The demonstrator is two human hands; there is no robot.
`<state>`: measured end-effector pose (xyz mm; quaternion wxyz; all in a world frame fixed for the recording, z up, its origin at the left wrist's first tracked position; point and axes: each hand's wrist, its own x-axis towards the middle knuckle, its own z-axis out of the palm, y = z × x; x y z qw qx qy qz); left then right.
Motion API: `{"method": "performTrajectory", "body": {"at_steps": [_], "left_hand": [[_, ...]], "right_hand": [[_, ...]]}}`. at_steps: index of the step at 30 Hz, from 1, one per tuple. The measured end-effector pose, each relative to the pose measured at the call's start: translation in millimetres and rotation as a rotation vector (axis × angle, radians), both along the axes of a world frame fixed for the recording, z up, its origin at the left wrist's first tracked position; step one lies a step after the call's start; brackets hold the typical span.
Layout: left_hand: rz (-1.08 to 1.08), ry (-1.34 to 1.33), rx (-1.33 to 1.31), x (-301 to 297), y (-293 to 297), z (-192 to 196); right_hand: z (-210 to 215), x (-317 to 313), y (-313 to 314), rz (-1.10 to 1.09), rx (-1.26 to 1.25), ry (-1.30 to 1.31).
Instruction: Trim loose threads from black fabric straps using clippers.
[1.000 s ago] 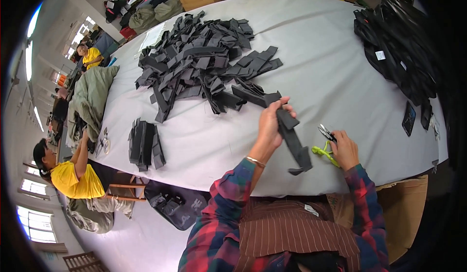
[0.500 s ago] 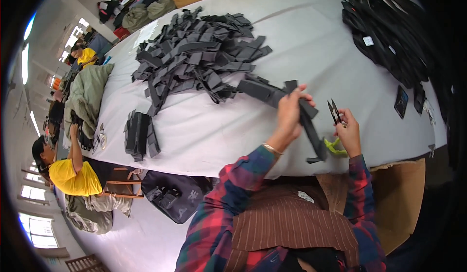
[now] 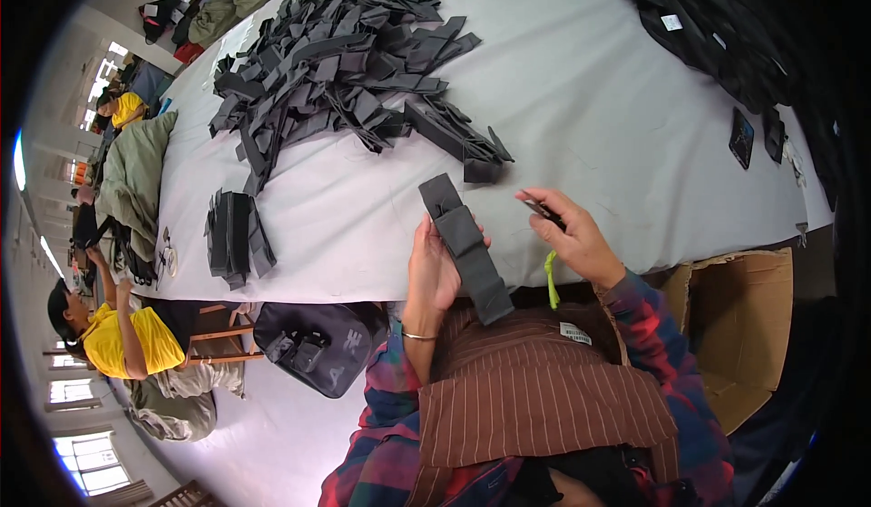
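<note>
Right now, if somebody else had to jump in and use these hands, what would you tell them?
Left hand: holds a long dark fabric strip up over the table edge.
Right hand: grips small snips; a yellow-green cord hangs below it.
Where things are: a big heap of dark fabric pieces lies across the grey table; a small neat stack sits near the left edge; another dark pile is far right; a cardboard box stands at the right side.
Done: only the small stack looks sorted.
Left: the big heap looks unsorted.
</note>
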<state>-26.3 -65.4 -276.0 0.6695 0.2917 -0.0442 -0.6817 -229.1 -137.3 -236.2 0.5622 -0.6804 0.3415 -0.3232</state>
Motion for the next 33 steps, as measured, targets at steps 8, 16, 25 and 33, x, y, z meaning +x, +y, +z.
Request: {"method": "performTrajectory", "body": {"at_steps": [8, 16, 25, 33], "left_hand": [[0.032, 0.109, -0.061, 4.5, 22.4, -7.7], [0.032, 0.144, -0.083, 9.4, 24.3, -7.8], [-0.073, -0.099, -0.049, 1.8, 28.2, 4.4], [-0.133, -0.116, -0.163, 11.0, 25.3, 10.7]], "right_hand": [[8.6, 34.2, -0.6, 0.036, -0.174, 0.265], [7.5, 72.5, -29.3, -0.110, -1.144, 0.461], [-5.0, 91.6, -63.8, 0.056, -1.210, 0.562], [14.2, 77.7, -60.5, -0.047, -1.068, 0.452]]}}
